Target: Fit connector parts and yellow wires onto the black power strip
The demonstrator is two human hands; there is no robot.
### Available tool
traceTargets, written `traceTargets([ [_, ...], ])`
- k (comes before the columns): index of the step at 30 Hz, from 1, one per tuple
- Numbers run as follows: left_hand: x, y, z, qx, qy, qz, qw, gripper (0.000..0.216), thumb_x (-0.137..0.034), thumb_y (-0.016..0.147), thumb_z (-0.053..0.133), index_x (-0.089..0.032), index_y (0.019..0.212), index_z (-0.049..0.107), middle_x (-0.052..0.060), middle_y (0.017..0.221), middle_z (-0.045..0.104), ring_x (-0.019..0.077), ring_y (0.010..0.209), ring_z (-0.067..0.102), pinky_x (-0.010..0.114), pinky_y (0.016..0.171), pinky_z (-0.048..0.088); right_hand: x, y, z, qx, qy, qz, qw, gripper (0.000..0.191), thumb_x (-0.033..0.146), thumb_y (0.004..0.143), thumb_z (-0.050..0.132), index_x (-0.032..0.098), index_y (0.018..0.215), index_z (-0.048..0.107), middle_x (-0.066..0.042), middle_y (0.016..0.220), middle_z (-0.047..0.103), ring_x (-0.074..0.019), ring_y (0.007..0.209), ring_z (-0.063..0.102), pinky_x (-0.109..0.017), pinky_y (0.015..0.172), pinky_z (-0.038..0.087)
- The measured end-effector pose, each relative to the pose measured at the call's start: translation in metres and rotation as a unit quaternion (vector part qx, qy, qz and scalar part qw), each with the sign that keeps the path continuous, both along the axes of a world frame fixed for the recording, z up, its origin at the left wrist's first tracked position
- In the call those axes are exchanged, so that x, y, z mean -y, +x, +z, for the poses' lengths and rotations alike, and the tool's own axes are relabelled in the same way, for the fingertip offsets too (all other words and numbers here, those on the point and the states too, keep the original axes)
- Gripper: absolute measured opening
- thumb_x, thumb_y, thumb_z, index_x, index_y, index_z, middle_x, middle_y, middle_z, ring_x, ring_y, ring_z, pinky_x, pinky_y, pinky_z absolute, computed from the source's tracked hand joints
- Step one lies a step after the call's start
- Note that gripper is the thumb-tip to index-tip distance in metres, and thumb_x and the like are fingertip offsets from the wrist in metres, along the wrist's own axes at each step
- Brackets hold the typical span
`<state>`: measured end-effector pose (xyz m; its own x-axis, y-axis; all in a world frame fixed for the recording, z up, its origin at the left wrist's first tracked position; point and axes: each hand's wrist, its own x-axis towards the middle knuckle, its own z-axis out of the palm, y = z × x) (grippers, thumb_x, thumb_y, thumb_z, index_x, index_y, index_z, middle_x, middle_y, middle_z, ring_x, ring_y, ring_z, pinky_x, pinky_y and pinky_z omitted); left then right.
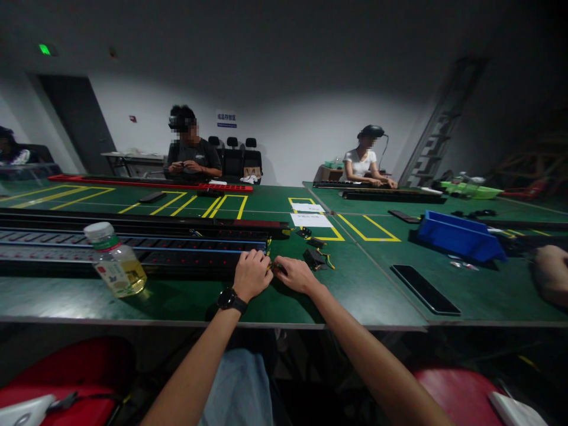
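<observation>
My left hand (pixel 252 275), with a black watch on its wrist, is curled at the right end of a long black rail (pixel 208 259) with a row of red dots. My right hand (pixel 293 274) meets it from the right, thumb and fingers pinched together. Thin yellow wires (pixel 269 247) come out of the rail's end and run down to the fingertips of both hands. The fingers partly hide what they pinch there. Just right of my right hand lies a small black box (pixel 315 258) with yellow wires, and smaller black parts (pixel 304 233) lie behind it.
A drink bottle (pixel 116 260) stands before the rail. On the green table (pixel 355 284) are a phone (pixel 425 289), a blue bin (pixel 459 236) and paper sheets (pixel 310 220). Another person's hand (pixel 551 273) rests at the right edge. Two people work across the table.
</observation>
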<state>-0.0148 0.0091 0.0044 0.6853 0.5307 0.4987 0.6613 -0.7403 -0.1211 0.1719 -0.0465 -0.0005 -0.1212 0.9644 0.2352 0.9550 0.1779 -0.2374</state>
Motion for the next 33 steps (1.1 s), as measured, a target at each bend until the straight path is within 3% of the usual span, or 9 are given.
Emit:
traceTargets([
  [23, 0.001, 0.0021, 0.0001, 0.001, 0.013, 0.005, 1.0, 0.018, -0.027, 0.102, 0.055, -0.02, 0.097, 0.071, 0.012, 0.103, 0.072, 0.03, 0.103, 0.06, 0.047, 0.088, 0.039, -0.0039, 0.0001, -0.004, 0.001, 0.007, -0.006, 1.0, 0.017, 0.036, 0.104, 0.057, 0.023, 0.109, 0.068, -0.006, 0.105, 0.077, -0.0184, 0.089, 0.069, -0.027, 0.072, 0.036],
  [30, 0.0006, 0.0021, 0.0006, 0.009, -0.003, 0.0, 1.0, 0.018, -0.028, 0.101, 0.056, -0.02, 0.097, 0.071, 0.012, 0.104, 0.072, 0.03, 0.104, 0.06, 0.047, 0.088, 0.038, -0.0044, -0.0014, -0.0001, 0.008, -0.022, -0.054, 0.998, 0.025, 0.034, 0.104, 0.053, 0.022, 0.092, 0.071, -0.005, 0.091, 0.076, -0.0187, 0.083, 0.067, -0.028, 0.07, 0.033],
  [33, 0.0009, 0.0019, 0.0007, 0.012, -0.001, -0.002, 1.0, 0.018, -0.028, 0.102, 0.056, -0.02, 0.097, 0.071, 0.012, 0.104, 0.072, 0.0295, 0.104, 0.06, 0.046, 0.088, 0.038, -0.0045, 0.0032, 0.0048, -0.025, 0.014, -0.102, 0.994, 0.025, 0.031, 0.104, 0.047, 0.023, 0.099, 0.07, -0.005, 0.095, 0.075, -0.02, 0.088, 0.065, -0.028, 0.073, 0.036],
])
